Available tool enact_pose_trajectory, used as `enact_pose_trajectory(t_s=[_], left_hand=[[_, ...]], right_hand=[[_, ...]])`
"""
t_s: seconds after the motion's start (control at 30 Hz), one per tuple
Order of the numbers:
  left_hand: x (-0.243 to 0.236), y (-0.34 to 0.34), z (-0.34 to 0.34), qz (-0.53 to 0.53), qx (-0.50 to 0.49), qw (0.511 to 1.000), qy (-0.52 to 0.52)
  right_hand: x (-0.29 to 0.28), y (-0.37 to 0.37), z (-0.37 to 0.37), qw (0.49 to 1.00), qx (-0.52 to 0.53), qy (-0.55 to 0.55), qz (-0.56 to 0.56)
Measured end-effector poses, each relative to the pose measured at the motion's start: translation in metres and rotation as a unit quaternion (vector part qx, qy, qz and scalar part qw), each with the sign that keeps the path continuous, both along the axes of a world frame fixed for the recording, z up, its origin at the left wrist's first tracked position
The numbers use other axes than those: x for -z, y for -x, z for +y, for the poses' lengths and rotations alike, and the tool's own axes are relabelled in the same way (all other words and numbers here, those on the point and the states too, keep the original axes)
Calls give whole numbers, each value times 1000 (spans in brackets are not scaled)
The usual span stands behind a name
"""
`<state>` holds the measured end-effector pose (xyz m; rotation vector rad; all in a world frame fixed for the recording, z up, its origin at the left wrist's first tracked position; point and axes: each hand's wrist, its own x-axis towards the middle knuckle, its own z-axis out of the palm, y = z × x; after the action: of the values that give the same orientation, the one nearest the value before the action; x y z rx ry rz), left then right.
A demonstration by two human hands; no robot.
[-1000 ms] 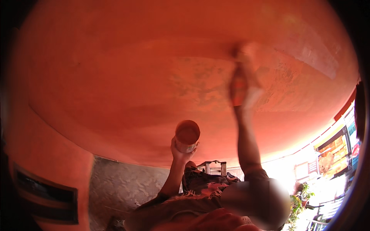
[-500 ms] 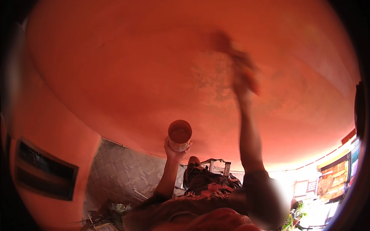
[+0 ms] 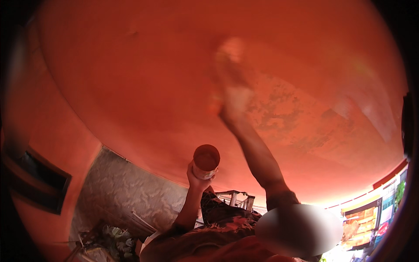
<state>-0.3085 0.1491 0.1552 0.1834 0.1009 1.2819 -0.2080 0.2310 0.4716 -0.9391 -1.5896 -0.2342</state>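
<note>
A round, open-topped paint can (image 3: 204,174) is gripped from below and the side by my left hand (image 3: 194,180), its dark reddish inside facing up. My right hand (image 3: 238,94) is raised against the large orange-red painted surface (image 3: 144,83), smeared by motion. A blurred paintbrush (image 3: 231,50) juts out beyond its fingers, and an orange handle end shows on the other side of the hand. Whether the bristles touch the surface, I cannot tell. Beside my right forearm lies a patchy, greyish worn area (image 3: 281,109) on that surface.
A stepladder top (image 3: 235,198) stands close by my body. At left are a dark-framed window (image 3: 39,185) and a grey mottled wall (image 3: 131,187), with leafy plants (image 3: 118,240) below. An orange-panelled stand (image 3: 362,222) shows in the bright area at right.
My right hand has swept left with the paintbrush, leaving more of the worn patch in sight. The view has shifted a little; my left hand still holds the can.
</note>
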Motion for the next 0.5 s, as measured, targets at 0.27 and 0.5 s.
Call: enact_pose_trajectory(t_s=[0.27,0.5], left_hand=[[0,-8,-3,-7,-48,998,39],[24,-9,11,-42,23,998,-28]], right_hand=[[-35,51,51,964,-214,-76,-143],[23,-219,-27,966,163,-160,122]])
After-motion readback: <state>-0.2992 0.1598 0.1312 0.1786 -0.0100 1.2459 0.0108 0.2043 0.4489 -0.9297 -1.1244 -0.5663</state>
